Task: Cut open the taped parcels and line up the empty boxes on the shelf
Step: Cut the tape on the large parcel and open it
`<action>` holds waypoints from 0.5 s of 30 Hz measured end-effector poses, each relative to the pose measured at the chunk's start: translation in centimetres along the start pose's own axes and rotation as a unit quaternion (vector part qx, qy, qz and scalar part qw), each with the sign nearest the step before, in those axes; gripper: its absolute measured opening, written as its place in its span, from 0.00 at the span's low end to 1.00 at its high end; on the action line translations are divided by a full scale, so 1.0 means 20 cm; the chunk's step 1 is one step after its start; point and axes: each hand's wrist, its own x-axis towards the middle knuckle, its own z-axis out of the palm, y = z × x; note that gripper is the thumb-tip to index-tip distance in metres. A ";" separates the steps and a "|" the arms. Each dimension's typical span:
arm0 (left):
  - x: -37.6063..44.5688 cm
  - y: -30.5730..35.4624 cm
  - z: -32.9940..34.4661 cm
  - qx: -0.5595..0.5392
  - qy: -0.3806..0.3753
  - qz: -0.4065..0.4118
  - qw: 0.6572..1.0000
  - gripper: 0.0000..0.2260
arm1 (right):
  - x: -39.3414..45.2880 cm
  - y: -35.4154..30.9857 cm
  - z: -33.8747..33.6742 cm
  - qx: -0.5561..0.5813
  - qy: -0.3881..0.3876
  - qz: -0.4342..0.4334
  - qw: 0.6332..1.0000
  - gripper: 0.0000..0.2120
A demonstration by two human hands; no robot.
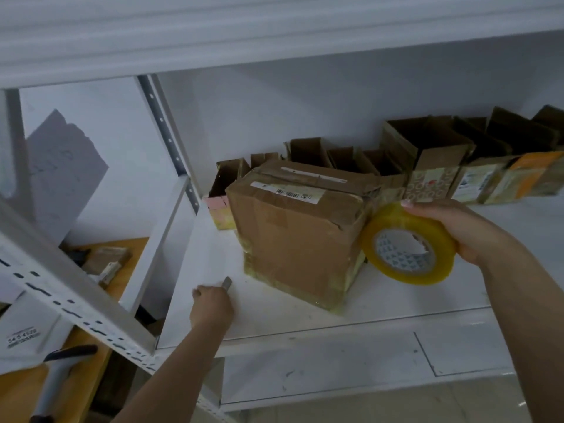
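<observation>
- Parcel point(300, 236) stands taped shut on shelf point(396, 303), before the opened boxes point(427, 154).
- Left hand point(212, 306) grips cutter point(227, 283); exposed blade may slip.
- Right hand point(457, 232) holds tape roll point(407, 244) touching parcel; parcel may shift.

Right hand point(457, 230) grips tape roll point(407, 244) beside taped parcel point(297, 236); left hand point(212, 306) holds cutter point(227, 283).

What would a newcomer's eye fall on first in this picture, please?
Probably the big taped parcel standing at the front of the white shelf, with the right hand gripping a yellow tape roll beside it. Behind runs a row of opened boxes, while the left hand holds a small cutter on the shelf.
</observation>
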 end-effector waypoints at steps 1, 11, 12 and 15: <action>0.00 0.00 0.00 0.009 0.002 0.010 1.000 0.26 | 0.00 0.01 0.00 0.000 0.006 0.002 1.000 0.21; -0.11 0.02 -0.08 0.046 0.039 0.039 0.997 0.04 | -0.01 0.04 0.00 -0.001 0.021 0.006 1.000 0.28; -0.12 0.02 -0.10 0.038 0.040 0.060 0.997 0.02 | -0.02 0.04 0.00 0.000 0.021 0.007 1.000 0.29; -0.19 0.08 -0.18 -0.047 0.024 0.174 0.983 0.06 | -0.02 0.05 0.00 -0.001 0.024 0.006 1.000 0.34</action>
